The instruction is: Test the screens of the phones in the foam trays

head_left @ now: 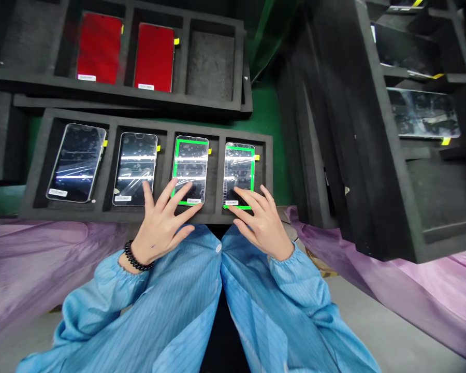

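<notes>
In front of me lies a black foam tray [213, 129] with phones in its compartments. My left hand [161, 220] has its fingers spread over the lower part of a phone with a green-bordered screen [190, 163]; one finger reaches the dark phone [135, 160] to its left. Over the bottom of the rightmost phone [238, 166], also lit with a green border, my right hand [262, 220] rests with fingers apart. Another dark phone [77, 160] sits in the leftmost compartment. Yellow tabs stick out from the phones' right sides. Neither hand grips anything.
Behind, a second foam tray [213, 106] holds two phones with red screens, [99, 46] left and right. To the right stands a tall stack of black foam trays [396, 207], with phones in the top one. Purple cloth [34, 259] hangs along the front edge.
</notes>
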A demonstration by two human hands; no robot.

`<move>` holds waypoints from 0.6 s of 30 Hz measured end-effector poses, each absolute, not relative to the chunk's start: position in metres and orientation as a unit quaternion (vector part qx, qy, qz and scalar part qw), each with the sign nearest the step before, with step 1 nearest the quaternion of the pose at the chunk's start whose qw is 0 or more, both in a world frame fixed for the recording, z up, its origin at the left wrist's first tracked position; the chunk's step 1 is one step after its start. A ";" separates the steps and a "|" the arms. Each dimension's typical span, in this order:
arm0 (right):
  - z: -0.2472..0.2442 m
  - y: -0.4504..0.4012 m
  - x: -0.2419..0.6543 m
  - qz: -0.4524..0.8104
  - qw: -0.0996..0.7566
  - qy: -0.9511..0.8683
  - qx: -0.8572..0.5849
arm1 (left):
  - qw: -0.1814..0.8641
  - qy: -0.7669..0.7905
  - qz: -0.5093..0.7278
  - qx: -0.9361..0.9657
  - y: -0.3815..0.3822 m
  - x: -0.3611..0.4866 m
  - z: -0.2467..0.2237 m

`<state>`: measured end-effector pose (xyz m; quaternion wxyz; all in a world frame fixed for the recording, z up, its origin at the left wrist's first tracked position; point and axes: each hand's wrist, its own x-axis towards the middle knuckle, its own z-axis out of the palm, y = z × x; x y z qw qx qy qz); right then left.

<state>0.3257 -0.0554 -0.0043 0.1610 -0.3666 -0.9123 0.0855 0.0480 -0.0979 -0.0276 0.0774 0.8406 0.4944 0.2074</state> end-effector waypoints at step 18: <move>-0.002 -0.053 0.327 0.096 0.148 -0.910 -0.376 | 0.066 0.461 0.204 0.861 -0.091 0.042 -0.024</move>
